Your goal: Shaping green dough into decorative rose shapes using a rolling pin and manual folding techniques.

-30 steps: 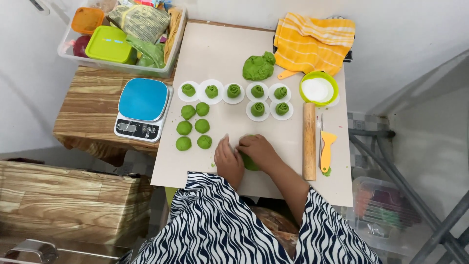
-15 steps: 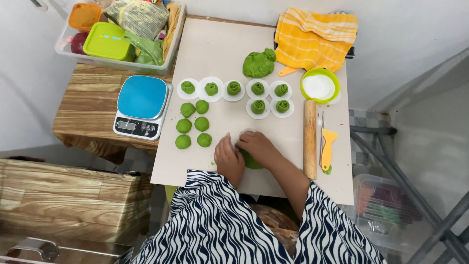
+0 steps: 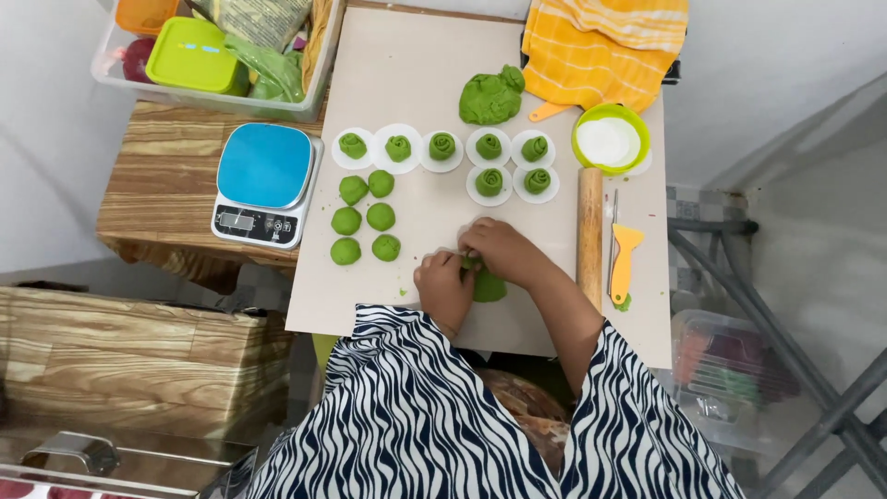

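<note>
Left hand (image 3: 445,285): on the table (image 3: 416,55), fingers curled onto the edge of a flat piece of green dough (image 3: 487,286). Right hand (image 3: 504,249): just beside the left, fingers bent and pinching the top of the same dough piece, which lies near the front edge of the table and is partly hidden under both hands. Six green dough balls (image 3: 367,219): two columns left of the hands, apart from each other. Seven rolled green dough pieces (image 3: 443,146): each on a white paper round, five in a back row, two just in front at the right. Large lump of green dough (image 3: 491,95): behind that row. Rolling pin (image 3: 589,237): wooden, lying lengthwise just right of the right forearm. Scraper (image 3: 625,261): yellow handle, beside the rolling pin. Green bowl (image 3: 609,139) holding white powder: behind the pin's far end. Orange striped cloth (image 3: 605,46): far right corner. Kitchen scale (image 3: 264,185) with blue top: on a wooden stand left of the table. Clear bin (image 3: 222,92) with a green lidded box (image 3: 192,55): behind the scale.
</note>
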